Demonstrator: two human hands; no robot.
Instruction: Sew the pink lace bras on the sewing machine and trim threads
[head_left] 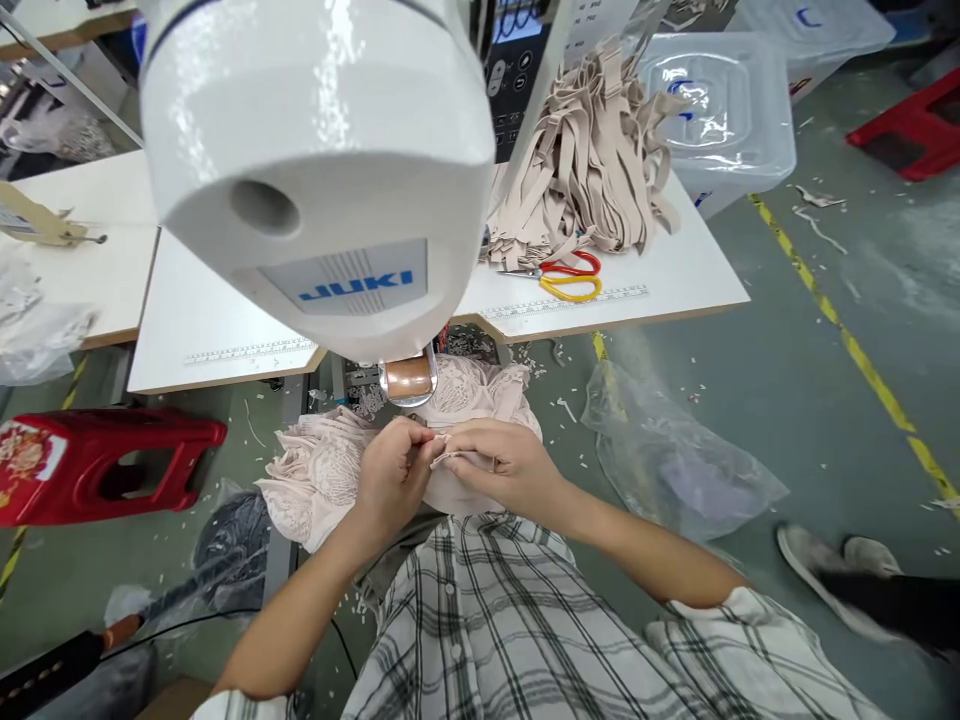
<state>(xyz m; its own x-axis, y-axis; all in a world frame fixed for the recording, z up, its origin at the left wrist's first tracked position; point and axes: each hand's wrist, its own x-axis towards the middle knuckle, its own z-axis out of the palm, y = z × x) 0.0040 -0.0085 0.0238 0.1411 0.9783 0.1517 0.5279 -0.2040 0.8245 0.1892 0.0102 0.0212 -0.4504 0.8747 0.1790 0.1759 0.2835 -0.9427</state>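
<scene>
Pale pink lace bras lie bunched on my lap, under the head of a white sewing machine. My left hand pinches the edge of one bra between thumb and forefinger. Close beside it, my right hand is closed on the same fabric, a narrow strip showing between the fingertips. Both hands sit just below the machine's needle area, which the machine head largely hides. A lace cup shows beyond my fingers.
On the white table, beige straps are heaped behind scissors with red and yellow handles. Lidded plastic bins stand at right. A red stool is at left. A plastic bag lies on the floor near another person's shoes.
</scene>
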